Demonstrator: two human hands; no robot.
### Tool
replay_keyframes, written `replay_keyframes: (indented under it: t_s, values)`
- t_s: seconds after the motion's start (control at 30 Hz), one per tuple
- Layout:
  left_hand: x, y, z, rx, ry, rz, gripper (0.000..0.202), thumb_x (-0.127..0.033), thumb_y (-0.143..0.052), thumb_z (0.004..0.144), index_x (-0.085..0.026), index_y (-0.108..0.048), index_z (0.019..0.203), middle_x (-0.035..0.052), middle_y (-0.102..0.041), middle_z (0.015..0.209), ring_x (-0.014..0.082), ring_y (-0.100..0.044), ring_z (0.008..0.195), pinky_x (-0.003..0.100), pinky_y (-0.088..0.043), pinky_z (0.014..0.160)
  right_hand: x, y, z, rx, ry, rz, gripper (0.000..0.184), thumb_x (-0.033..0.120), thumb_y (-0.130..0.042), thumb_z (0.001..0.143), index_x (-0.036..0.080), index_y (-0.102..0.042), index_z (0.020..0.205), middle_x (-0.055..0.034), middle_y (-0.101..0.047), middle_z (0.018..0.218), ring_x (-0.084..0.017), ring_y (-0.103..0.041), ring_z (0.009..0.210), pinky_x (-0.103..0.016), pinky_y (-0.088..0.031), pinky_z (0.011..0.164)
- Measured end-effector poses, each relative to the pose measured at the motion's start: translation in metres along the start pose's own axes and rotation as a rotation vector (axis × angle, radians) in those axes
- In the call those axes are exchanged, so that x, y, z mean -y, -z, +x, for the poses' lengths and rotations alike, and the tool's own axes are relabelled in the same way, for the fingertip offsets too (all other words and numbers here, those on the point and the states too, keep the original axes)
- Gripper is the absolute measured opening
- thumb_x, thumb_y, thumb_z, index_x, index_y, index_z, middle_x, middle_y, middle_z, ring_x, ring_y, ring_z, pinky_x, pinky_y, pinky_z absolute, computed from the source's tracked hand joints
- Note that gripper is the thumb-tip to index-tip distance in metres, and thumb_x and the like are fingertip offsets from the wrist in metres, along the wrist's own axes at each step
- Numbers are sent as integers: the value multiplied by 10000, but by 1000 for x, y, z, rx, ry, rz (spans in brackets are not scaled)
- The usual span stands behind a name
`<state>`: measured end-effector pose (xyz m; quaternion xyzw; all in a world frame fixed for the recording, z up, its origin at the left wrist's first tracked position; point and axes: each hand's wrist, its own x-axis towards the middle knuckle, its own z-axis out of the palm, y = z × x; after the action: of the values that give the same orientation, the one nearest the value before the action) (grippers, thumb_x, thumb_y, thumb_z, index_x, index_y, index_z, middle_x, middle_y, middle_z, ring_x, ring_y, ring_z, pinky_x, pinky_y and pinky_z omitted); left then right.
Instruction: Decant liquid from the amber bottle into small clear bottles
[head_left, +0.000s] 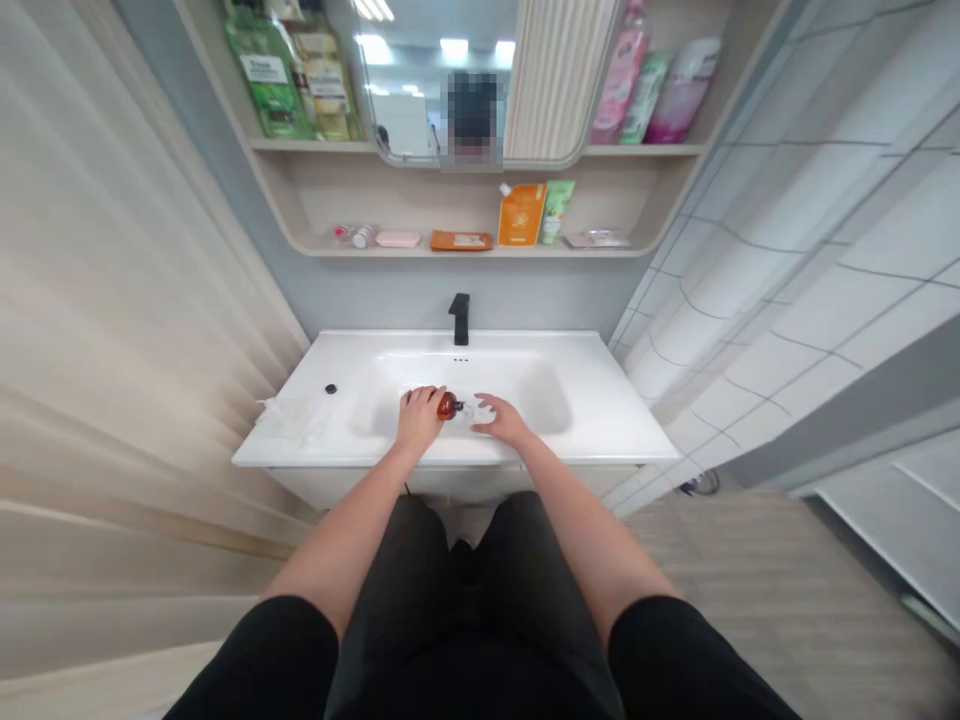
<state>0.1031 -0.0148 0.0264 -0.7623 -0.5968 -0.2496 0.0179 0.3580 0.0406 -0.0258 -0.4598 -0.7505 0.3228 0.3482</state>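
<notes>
Over the sink, my left hand (421, 417) is closed around an amber bottle (447, 406). The bottle lies tilted on its side, its black neck pointing right. Just off that neck sits a small clear, shiny piece (469, 409), too blurred to name. My right hand (504, 419) faces it with thumb and fingers apart in a curve. Whether the fingertips touch the clear piece is hard to see. Both hands are above the white basin (551, 395), near its front side.
A black faucet (460, 318) rises behind the basin. On the counter's left lie a small black round piece (331, 388) and crumpled clear plastic (292, 418). The overhead shelf (420, 253) holds an orange pouch (522, 214), a green tube (556, 211) and several bottles.
</notes>
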Motion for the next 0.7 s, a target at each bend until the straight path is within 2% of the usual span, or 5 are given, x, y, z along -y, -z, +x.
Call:
replay_keyframes:
  t_s: [0.3,0.7]
  values:
    - [0,-1,-1,-7,-5,10,651,-164,-668,917,-259,-627,1560,165,-680,1475,382,-562,1393,533,-334,1234,2,1,-1,13,-12,-11,847,368,-1008,667,335,-698,1455,-49,-786,1243,-278,-737,1078,-454,-578,1036]
    - [-1,1,-2,-33,-34,97,598,-201,-682,945,-258,-626,1538,155,-686,1461,355,-578,1384,519,-378,1209,-1,0,0,17,-7,-21,816,346,-1000,683,319,-707,1444,-50,-786,1265,-287,-741,1143,-427,-573,1045]
